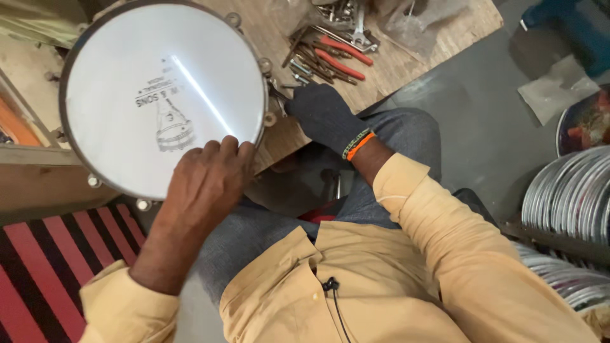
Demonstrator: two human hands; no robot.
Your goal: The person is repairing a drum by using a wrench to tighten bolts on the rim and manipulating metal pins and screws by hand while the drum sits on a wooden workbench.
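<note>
A round frame drum (127, 76) with a white skin and a dark rim rests on a wooden bench (438, 32). My left hand (206, 181) is bare and presses flat on the drum's near edge. In a dark glove, my right hand (321, 114) grips a small metal tool (278, 94) at the drum's right rim, beside one of the tuning lugs (265, 65). Most of the tool is hidden by the glove.
Pliers with red handles (340, 57), a spanner and several rusty rods lie in a heap on the bench behind the gloved hand. Stacked shiny metal hoops (565, 197) stand at the right. A red and black striped mat (44, 260) lies at lower left.
</note>
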